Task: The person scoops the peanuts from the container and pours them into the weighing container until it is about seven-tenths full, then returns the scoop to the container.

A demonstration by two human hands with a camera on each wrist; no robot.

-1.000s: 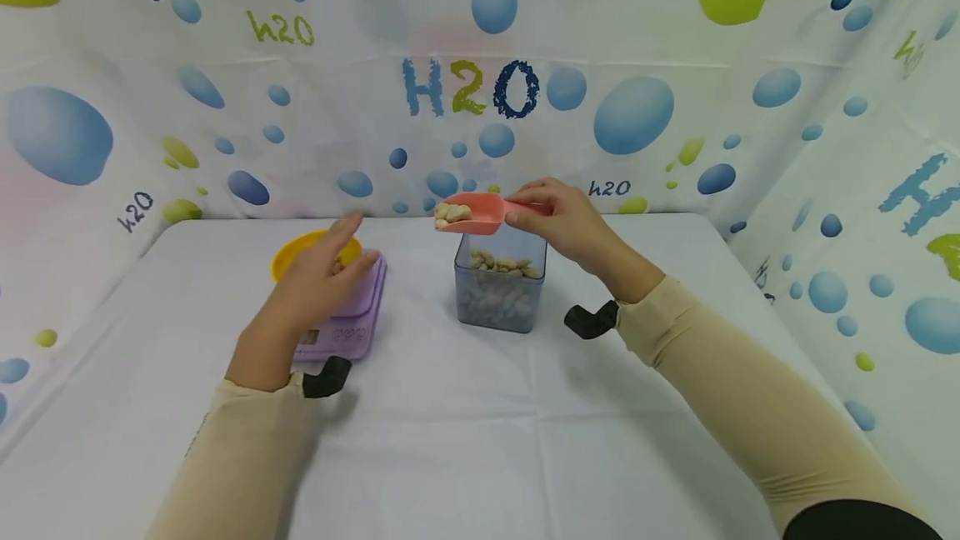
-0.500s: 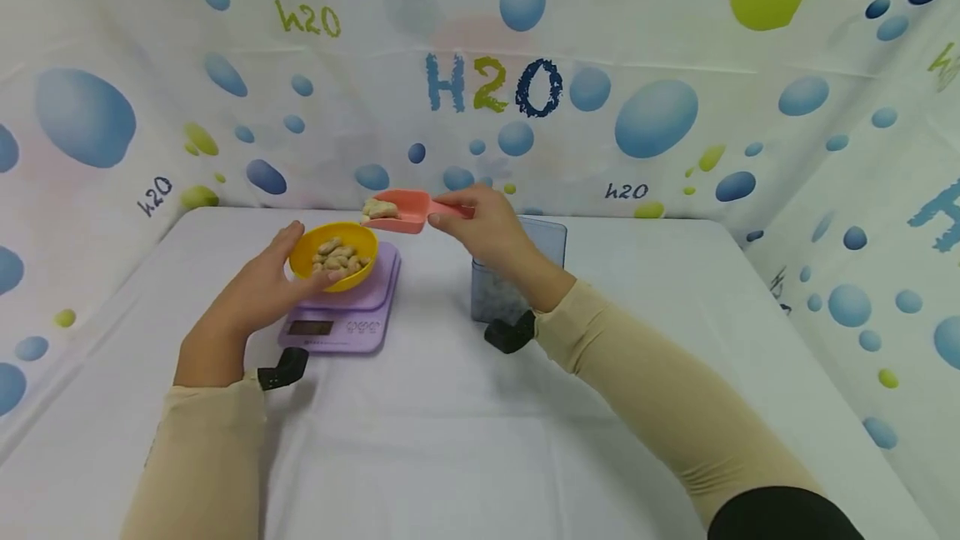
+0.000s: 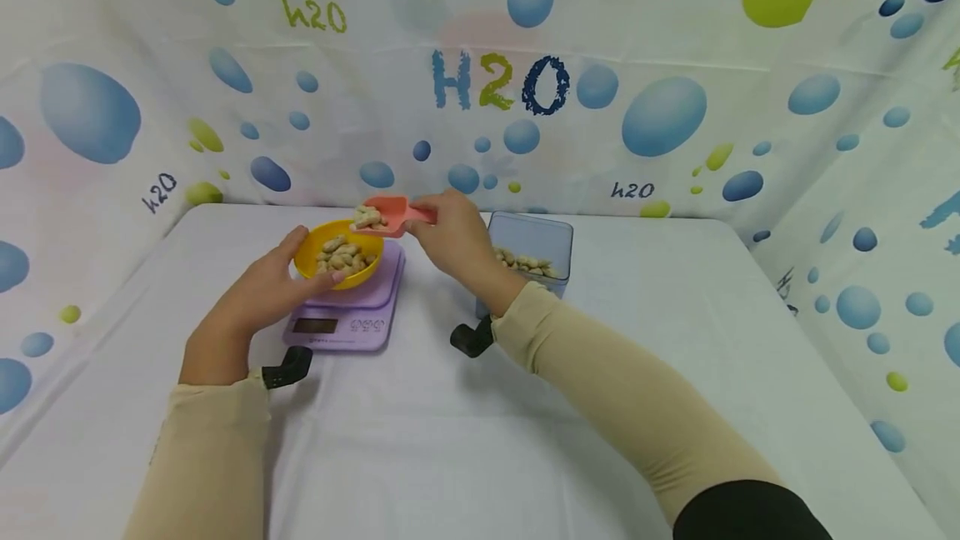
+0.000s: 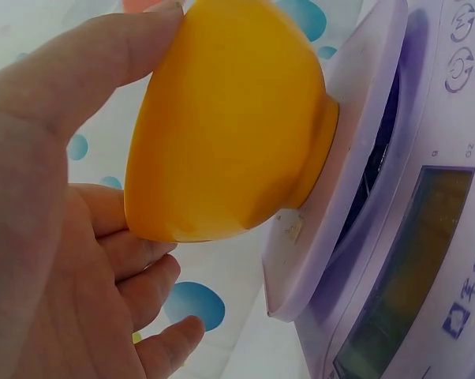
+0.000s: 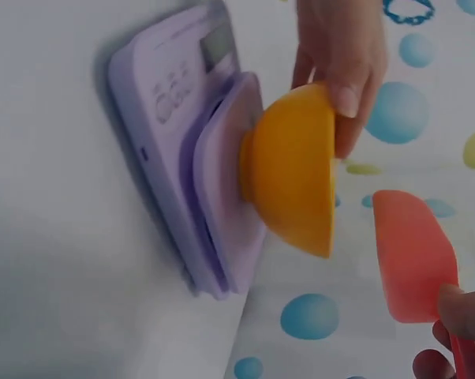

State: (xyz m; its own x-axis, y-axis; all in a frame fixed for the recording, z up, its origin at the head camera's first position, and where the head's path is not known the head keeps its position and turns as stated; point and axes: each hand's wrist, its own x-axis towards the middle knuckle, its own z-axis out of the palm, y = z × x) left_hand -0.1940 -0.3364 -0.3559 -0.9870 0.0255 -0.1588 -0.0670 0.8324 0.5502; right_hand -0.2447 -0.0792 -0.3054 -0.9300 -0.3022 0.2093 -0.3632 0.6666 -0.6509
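My left hand (image 3: 251, 294) holds the yellow bowl (image 4: 230, 118) by its sides, thumb at the near rim and fingers on the far side. The bowl's foot sits on the platform of a lilac kitchen scale (image 3: 375, 336), and unshelled peanuts (image 3: 343, 255) lie inside it. In my right hand (image 3: 457, 240) is a coral-pink scoop (image 3: 394, 213), gripped by its handle. More peanuts (image 3: 367, 217) rest at the scoop's front lip, which overlaps the bowl's right rim in the head view. The right wrist view shows the scoop's underside (image 5: 411, 253) above the bowl.
A grey see-through box (image 3: 531, 232) with peanuts (image 3: 525, 262) stands right of the scale, partly hidden by my right forearm. A white cloth covers the table (image 3: 420, 457). Behind it hangs a white curtain (image 3: 360, 90) with blue and green spots.
My right hand has carried the loaded scoop leftward from above the box to the bowl. The left hand, earlier in front of the bowl, has taken hold of its side.
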